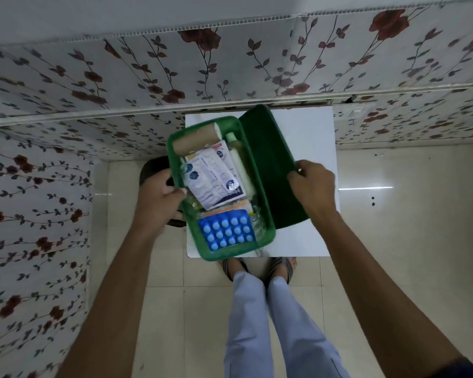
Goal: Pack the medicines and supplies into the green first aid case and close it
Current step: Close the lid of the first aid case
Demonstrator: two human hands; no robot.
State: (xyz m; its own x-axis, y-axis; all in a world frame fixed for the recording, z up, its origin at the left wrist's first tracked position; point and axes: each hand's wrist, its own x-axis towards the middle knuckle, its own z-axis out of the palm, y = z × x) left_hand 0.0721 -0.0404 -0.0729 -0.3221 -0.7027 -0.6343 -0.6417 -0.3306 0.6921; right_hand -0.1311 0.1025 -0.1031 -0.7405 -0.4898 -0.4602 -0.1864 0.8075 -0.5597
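Note:
The green first aid case point(194, 236) lies open on a small white table point(311, 132), its dark green lid point(273, 170) swung out to the right. Inside lie a brown bandage roll point(195, 139), a white printed packet point(216, 178), a pale bottle point(239, 162) and a blue blister strip of tablets point(227, 233). My left hand point(161, 192) grips the case's left rim. My right hand point(313, 184) holds the lid's outer edge, fingers curled over it.
The table stands against a flower-patterned wall panel point(230, 58). A dark round stool point(155, 167) sits at the table's left, partly behind my left hand. My legs and sandalled feet point(257, 268) are on the tiled floor just below the table's near edge.

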